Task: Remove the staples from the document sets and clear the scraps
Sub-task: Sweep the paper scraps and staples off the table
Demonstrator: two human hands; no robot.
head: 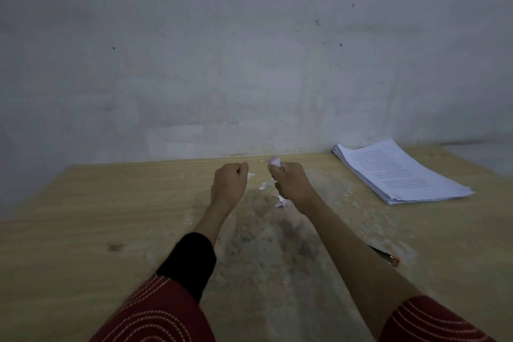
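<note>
My right hand (291, 182) is curled into a fist around white paper scraps (274, 161) that stick out above its fingers. My left hand (229, 182) is curled too, level with the right, and a small scrap (250, 175) shows just beside its fingers; whether it holds that scrap I cannot tell. Two more torn white scraps (279, 202) lie on the wooden table (83, 216) between and below my hands. A stack of printed document sheets (399, 172) lies at the far right of the table.
A grey wall (249, 50) rises right behind the table's far edge. A dark tool with an orange tip (388, 257) lies on the table, partly hidden by my right forearm. The tabletop's middle is worn and dusty.
</note>
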